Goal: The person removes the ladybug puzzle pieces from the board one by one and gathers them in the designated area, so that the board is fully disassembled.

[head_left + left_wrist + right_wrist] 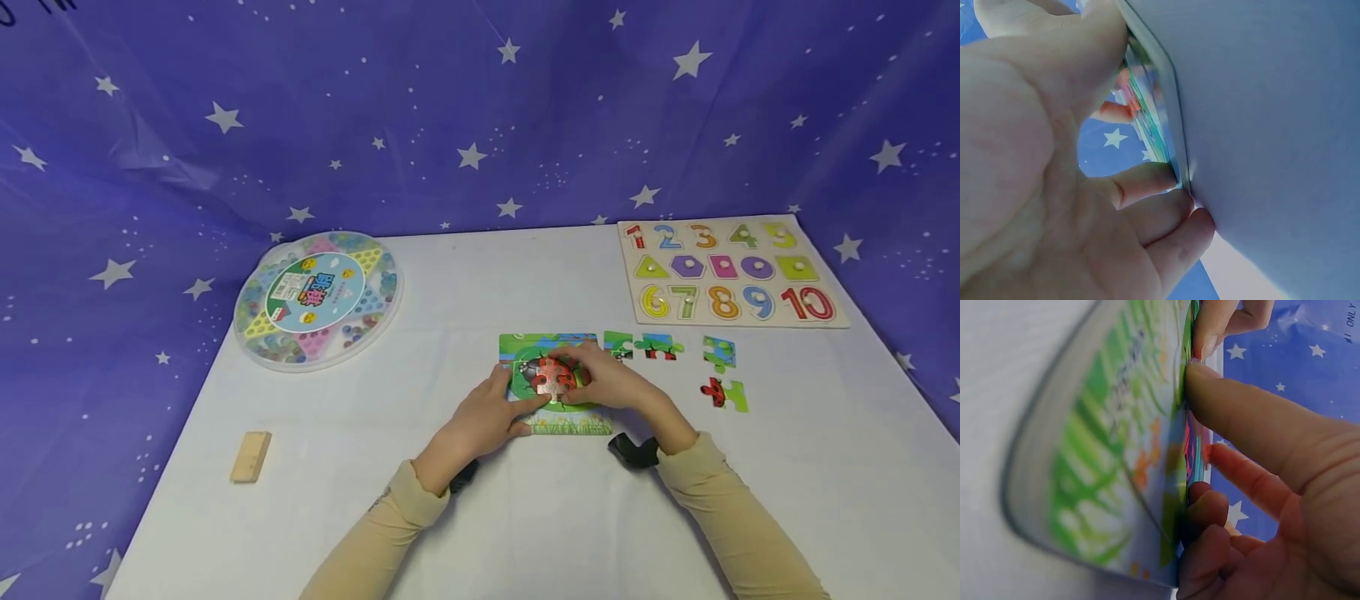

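Observation:
A ladybug jigsaw puzzle (566, 425) in a flat frame lies on the white table in the head view. My left hand (483, 414) holds the frame at its left side and near edge, the index finger reaching over the picture. In the left wrist view its fingers (1147, 184) and thumb bracket the frame's rim. My right hand (609, 379) lies over the right half, pinching a red ladybug puzzle piece (553, 380) between thumb and fingers at the picture's middle. The right wrist view shows its thumb (1235, 403) on the puzzle surface, other fingers curled beside it.
Loose puzzle pieces (660, 346) lie right of the frame, with more pieces (725, 394) farther right. A number and shape board (632, 308) stands back right. A round marble game box (318, 292) sits back left, a wooden block (251, 457) front left. A starry purple cloth (420, 108) hangs behind.

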Motion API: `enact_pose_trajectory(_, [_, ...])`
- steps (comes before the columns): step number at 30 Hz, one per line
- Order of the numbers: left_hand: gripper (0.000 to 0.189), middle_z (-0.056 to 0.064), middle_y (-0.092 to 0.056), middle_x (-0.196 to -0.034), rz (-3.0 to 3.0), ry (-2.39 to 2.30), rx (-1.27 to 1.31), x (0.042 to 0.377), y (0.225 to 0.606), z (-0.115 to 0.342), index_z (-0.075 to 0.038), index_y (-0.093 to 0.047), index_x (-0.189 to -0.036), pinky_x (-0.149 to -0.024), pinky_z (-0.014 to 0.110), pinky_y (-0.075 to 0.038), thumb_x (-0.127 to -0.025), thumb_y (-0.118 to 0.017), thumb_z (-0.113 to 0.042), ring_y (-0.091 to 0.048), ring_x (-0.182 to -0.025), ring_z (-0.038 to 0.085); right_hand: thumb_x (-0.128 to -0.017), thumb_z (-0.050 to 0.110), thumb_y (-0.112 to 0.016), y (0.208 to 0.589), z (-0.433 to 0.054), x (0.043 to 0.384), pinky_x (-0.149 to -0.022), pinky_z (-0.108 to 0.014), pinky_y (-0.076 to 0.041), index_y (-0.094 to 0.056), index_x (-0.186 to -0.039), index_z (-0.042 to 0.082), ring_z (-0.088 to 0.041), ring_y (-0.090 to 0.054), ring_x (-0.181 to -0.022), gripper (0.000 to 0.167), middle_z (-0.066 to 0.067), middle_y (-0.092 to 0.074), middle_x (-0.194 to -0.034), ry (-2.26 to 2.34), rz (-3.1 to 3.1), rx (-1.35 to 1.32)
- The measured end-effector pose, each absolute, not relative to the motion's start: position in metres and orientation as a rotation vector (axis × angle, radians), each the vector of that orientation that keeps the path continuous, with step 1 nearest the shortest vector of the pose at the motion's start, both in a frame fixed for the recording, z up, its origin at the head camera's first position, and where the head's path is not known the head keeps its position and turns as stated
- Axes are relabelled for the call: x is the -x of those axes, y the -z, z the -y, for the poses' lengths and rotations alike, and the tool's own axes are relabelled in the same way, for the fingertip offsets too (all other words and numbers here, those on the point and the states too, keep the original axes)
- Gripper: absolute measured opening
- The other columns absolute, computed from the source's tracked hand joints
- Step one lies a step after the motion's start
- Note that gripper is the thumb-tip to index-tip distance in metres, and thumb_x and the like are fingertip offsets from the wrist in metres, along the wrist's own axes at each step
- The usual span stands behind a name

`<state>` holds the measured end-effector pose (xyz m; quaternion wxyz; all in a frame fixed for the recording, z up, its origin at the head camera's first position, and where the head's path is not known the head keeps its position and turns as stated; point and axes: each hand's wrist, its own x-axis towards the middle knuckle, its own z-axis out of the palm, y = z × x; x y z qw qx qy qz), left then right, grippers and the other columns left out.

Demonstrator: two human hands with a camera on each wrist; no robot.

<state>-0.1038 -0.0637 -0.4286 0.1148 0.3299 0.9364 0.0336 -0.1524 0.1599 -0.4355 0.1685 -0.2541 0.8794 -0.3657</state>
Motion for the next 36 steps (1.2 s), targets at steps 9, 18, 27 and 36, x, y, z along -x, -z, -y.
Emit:
enact_pose_trajectory(9, [0.044, 0.032, -0.017, -0.14, -2.706, -0.041, -0.961, 0.1008, 0.4268, 0.0621, -0.044, -0.035, -0.136, -0.103, 0.042, -0.024, -0.092, -0.043, -0.041, -0.014, -0.13, 0.044, -0.074, 0.006, -0.073, 0.4385, -0.1569, 0.1524, -0.058, -0.031, -0.04, -0.041, -0.131, 0.006, -0.017, -0.047, -0.068, 0.065, -0.011, -0.053, -0.105, 1.126, -2.465, 0.725])
enact_pose_trajectory(18, [0.044, 0.034, -0.021, -0.138, -2.717, -0.048, -1.0, 0.1011, 0.4255, 0.0612, -0.043, -0.039, -0.135, -0.102, 0.042, -0.027, -0.092, -0.045, -0.04, -0.018, -0.128, 0.046, -0.077, 0.008, -0.072, 0.4397, -0.1598, 0.1547, -0.053, -0.029, -0.039, -0.043, -0.128, 0.008, -0.014, -0.045, -0.06, 0.06, -0.008, -0.054, -0.096, 1.144, -2.453, 0.724])
enact_pose_trajectory(27, [0.043, 0.033, -0.021, -0.139, -2.708, -0.045, -0.998, 0.1007, 0.4255, 0.0619, -0.043, -0.039, -0.135, -0.102, 0.042, -0.026, -0.092, -0.045, -0.041, -0.017, -0.129, 0.046, -0.075, 0.011, -0.075, 0.4378, -0.1647, 0.1552, -0.048, -0.027, -0.039, -0.044, -0.124, 0.008, -0.014, -0.044, -0.055, 0.058, -0.009, -0.053, -0.09, 1.239, -2.37, 0.737])
enact_pose_trajectory(36, [0.046, 0.033, -0.02, -0.139, -2.71, -0.007, -0.98, 0.0979, 0.4232, 0.0591, -0.047, -0.032, -0.136, -0.1, 0.043, -0.029, -0.093, -0.044, -0.038, -0.017, -0.129, 0.045, -0.074, 0.013, -0.075, 0.4368, -0.1653, 0.1552, -0.049, -0.027, -0.039, -0.043, -0.124, 0.009, -0.014, -0.046, -0.057, 0.059, -0.006, -0.053, -0.088, 1.165, -2.419, 0.725])
